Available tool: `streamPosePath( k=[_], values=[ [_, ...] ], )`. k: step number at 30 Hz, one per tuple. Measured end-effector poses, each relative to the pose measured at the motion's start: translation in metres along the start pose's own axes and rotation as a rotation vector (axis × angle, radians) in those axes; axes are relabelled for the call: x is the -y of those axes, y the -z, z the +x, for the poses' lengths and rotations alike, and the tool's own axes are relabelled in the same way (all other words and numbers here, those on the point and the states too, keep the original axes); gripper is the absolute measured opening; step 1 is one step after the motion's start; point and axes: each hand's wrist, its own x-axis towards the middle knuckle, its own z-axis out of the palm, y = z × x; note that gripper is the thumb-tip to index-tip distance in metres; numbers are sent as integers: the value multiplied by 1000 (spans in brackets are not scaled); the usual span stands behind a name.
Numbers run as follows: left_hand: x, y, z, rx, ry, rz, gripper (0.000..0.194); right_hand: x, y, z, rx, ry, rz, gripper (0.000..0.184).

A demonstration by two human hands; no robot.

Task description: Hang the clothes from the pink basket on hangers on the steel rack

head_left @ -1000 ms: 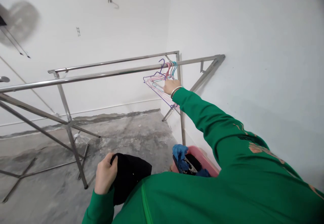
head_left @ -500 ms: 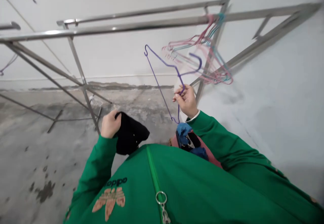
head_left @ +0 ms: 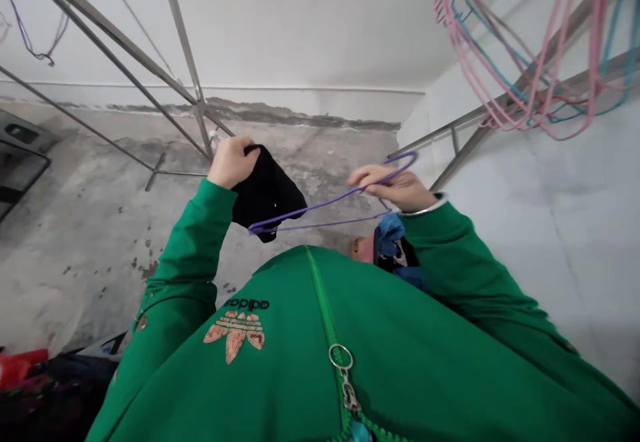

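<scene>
- A purple wire hanger (head_left: 320, 209) is held across the middle of the frame, its far end laid against the lower edge of a black cloth (head_left: 270, 192).
- The cloth is clenched in the left hand (head_left: 233, 162), its bulk hanging below the fist.
- The hanger is gripped in the right hand (head_left: 395, 185), the wire caught by the fingers near its curved upper end; the hold is slightly blurred.
- A blue rag (head_left: 390, 239) is seen in a pink tub (head_left: 365, 250), just below the right wrist.
- Pink and teal hangers (head_left: 530, 49) are hung at upper right, well above both hands.
- A metal rack frame (head_left: 185, 49) is stood at upper left, its nearest bar (head_left: 465, 137) just beyond the right hand.
- Open room is left over the concrete floor (head_left: 90, 255) at left; movement to the right is bounded by a white wall (head_left: 560, 229).
</scene>
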Motion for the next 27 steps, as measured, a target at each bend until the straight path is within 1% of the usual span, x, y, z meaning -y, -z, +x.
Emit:
streamPosePath(
  k=[2,3,5,7,9,10,13,17,18,20,23,25,27],
  values=[
    [-13,-2,2,57,-63,-19,18,-3,-28,21,204,-33,6,31],
    [-20,-3,2,83,-98,-27,18,-7,-42,33,269,-44,2,35],
    [-33,-6,1,123,-158,-32,18,-19,-68,56,320,-15,-21,41],
    [-41,-7,0,144,-195,-18,18,-31,-86,73,317,64,-25,42],
    [-41,-6,-2,165,-221,4,19,-39,-95,82,338,117,-20,40],
    [-38,-6,-3,182,-236,16,19,-42,-97,83,356,114,-25,38],
    [-19,-4,-5,222,-289,76,19,-42,-91,82,355,32,-72,34],
    [20,-9,-9,184,-324,197,20,-28,-67,76,280,-45,-158,32],
    [30,-12,-10,170,-308,229,22,-23,-61,75,261,-51,-176,31],
    [47,-20,-13,156,-230,299,29,-14,-51,74,224,-60,-203,30],
    [67,-33,-15,213,-56,371,45,-5,-39,74,176,-80,-230,28],
    [77,-40,-15,268,9,351,49,-4,-34,73,141,-102,-248,26],
    [85,-46,-12,303,18,275,48,-7,-29,72,99,-121,-267,25]
  ],
)
